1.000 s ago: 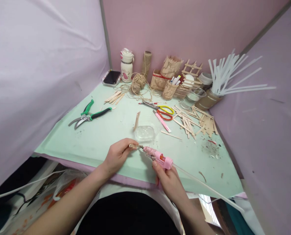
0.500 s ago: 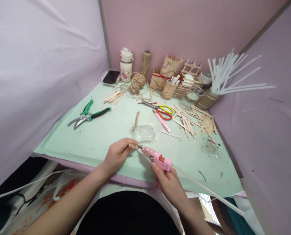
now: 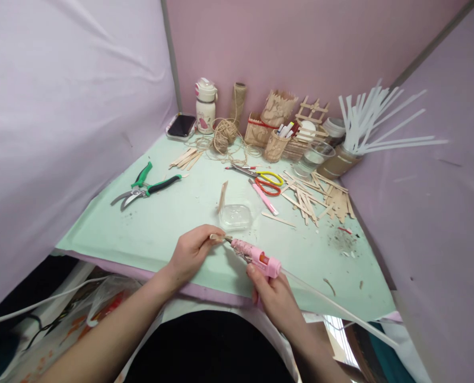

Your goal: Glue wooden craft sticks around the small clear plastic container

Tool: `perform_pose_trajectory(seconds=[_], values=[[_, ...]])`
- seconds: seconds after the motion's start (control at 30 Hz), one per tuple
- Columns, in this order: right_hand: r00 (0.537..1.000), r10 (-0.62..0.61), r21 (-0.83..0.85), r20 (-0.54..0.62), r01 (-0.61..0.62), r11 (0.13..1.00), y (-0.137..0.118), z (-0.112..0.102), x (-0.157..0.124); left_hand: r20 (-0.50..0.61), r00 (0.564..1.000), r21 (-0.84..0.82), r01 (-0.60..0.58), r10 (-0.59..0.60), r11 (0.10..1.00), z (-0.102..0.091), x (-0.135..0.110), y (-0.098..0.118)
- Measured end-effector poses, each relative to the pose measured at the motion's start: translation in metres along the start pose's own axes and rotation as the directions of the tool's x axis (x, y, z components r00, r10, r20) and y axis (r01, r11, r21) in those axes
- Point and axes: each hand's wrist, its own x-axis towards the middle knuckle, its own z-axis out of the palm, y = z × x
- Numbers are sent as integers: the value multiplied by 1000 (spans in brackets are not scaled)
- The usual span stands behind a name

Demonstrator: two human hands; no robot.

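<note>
My left hand (image 3: 193,248) is closed, pinching a short piece of craft stick (image 3: 216,236) between thumb and fingers just above the table. In my right hand (image 3: 274,295) is a pink hot glue gun (image 3: 256,256), its handle wrapped by the fingers. The gun's nozzle points left and meets or nearly meets the stick piece; I cannot tell which. A long white glue stick (image 3: 332,301) trails from the gun's back end toward the lower right. Just beyond my hands stands a small clear plastic tub (image 3: 237,217), with a thin wooden piece (image 3: 222,197) upright at its left rim.
Green-handled pruning shears (image 3: 141,189) lie at left. Scissors (image 3: 267,178), a pink cutter knife (image 3: 264,198) and loose craft sticks (image 3: 304,197) lie right of centre. Behind are twine (image 3: 224,135), a bottle (image 3: 205,106), a phone (image 3: 181,126) and a holder of white glue sticks (image 3: 340,159).
Almost nothing differs. Both hands, the glue gun and the stick piece stay in nearly the same place, while the trailing glue stick has shifted slightly.
</note>
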Motion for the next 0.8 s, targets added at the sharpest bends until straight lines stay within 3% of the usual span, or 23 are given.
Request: perform_pose_trajectory(seconds=[0.57, 0.8], values=[[1000, 13, -21, -9, -14, 1000, -2, 0, 2, 8, 1000, 5, -4, 4, 1000, 0, 0, 0], [999, -36, -26, -30, 35, 999, -4, -2, 3, 13, 1000, 2, 18, -18, 1000, -1, -2, -1]])
